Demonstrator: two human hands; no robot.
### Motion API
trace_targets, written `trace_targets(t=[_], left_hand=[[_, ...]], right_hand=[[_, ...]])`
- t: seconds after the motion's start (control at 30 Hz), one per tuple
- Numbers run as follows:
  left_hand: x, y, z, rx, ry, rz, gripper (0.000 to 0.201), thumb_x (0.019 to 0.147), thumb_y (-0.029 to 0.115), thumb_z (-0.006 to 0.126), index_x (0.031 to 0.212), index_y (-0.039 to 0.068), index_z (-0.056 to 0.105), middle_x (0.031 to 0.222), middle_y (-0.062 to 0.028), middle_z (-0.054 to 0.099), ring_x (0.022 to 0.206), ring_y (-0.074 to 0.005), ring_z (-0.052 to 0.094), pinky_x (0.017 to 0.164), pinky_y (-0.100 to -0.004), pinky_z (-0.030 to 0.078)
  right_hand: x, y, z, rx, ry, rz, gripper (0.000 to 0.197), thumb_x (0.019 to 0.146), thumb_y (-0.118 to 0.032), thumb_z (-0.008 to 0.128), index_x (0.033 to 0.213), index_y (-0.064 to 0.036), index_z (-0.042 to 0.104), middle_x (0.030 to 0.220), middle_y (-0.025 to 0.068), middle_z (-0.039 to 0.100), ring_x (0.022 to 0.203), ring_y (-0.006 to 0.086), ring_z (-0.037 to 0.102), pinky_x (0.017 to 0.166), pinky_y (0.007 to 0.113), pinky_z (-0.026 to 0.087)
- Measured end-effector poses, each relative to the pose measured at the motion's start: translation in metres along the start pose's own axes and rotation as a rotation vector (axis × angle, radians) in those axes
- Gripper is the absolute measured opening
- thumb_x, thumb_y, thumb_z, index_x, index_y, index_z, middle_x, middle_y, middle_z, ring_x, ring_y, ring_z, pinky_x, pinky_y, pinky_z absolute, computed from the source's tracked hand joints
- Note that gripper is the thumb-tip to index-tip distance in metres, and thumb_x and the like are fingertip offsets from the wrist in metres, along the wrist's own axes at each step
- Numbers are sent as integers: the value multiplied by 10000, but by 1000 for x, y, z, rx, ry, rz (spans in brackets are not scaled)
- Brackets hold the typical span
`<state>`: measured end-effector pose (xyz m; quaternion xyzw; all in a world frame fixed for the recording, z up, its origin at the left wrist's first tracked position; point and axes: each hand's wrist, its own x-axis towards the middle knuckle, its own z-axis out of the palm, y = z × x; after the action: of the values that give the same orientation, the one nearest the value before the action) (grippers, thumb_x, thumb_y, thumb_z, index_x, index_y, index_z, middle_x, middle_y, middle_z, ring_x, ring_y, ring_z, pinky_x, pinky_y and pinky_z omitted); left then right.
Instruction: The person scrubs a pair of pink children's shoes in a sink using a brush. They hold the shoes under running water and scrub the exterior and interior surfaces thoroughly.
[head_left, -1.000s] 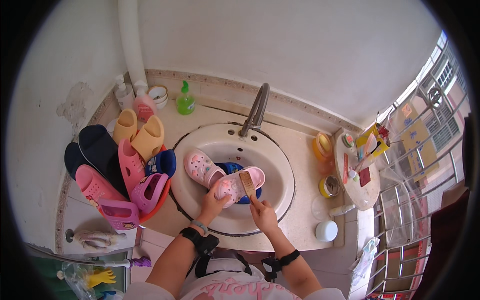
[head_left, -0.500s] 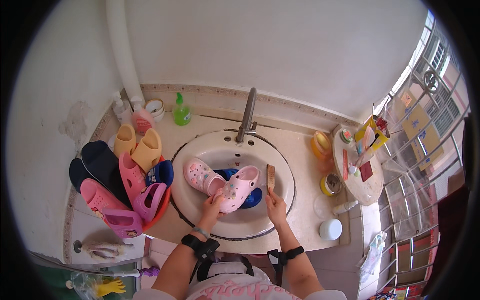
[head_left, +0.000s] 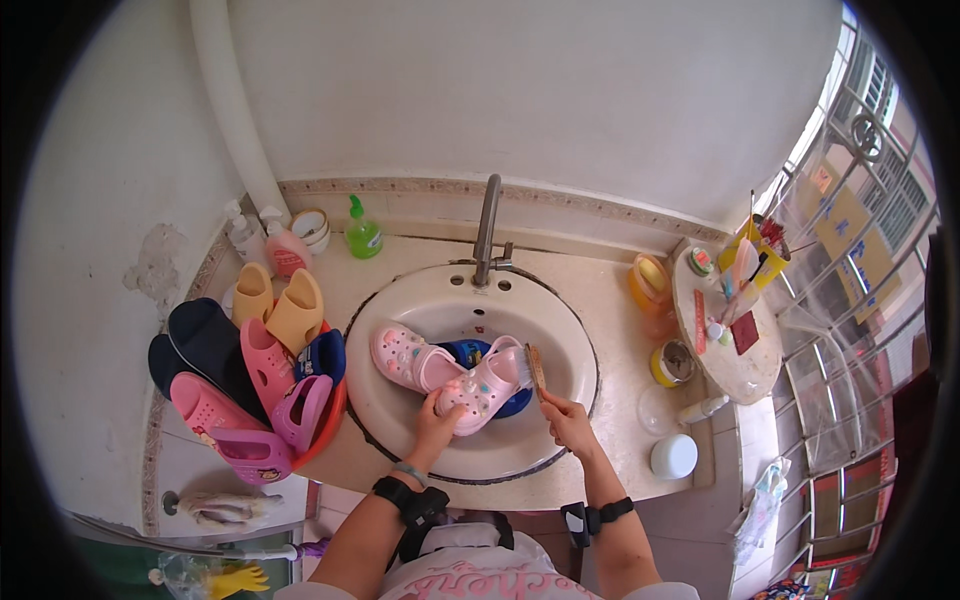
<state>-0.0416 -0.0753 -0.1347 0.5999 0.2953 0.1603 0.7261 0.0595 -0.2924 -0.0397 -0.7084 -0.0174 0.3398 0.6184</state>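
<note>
Seen from my remote post through the head camera, the only view, a person at a white oval sink (head_left: 500,467) works on a pink clog (head_left: 478,395), which lies aslant over the basin, toe toward the person's left hand (head_left: 438,418) and heel toward the right. That left hand grips the clog at the toe end, thumb on top; I cannot make out the fingers beneath. The right hand (head_left: 568,422) is closed around the handle of a wooden brush (head_left: 536,365), its pale bristles turned to the left, at the clog's heel. Half a second ago I saw the brush held off to the right, apart from the shoe; half a second before that, it lay across the clog's upper. Now it has come back in, at the heel end. I read that as scrubbing resumed on a different part of the shoe, the left hand serving as its clamp, though I cannot tell whether the bristles press or only graze. A second pink clog (head_left: 403,358) sits just beside it on the basin's left, and a blue shoe (head_left: 518,402) shows partly hidden underneath. Behind them stands the faucet (head_left: 485,235), with no stream that I can see. Left of the sink, more slippers crowd a red tub (head_left: 328,425).
</note>
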Motion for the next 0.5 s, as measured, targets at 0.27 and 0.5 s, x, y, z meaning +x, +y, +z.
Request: trace_targets(t=[0.27, 0.5], left_hand=[[7, -8, 0, 189, -66, 76, 697, 662, 151, 693, 1254, -23, 370, 1171, -160, 505, 1050, -220, 515, 869, -311, 430], [4, -11, -3, 228, -73, 107, 701, 684, 191, 686, 1272, 4, 354, 1162, -189, 500, 1066, -254, 510, 880, -331, 421]], right_hand=[[25, 2, -28, 301, 79, 152, 391, 882, -221, 502, 1264, -151, 450, 689, 13, 455, 456, 91, 386, 372, 222, 292], [17, 15, -44, 556, -290, 285, 329, 888, -308, 462, 1178, -153, 449, 720, 25, 473, 457, 80, 385, 336, 182, 275]])
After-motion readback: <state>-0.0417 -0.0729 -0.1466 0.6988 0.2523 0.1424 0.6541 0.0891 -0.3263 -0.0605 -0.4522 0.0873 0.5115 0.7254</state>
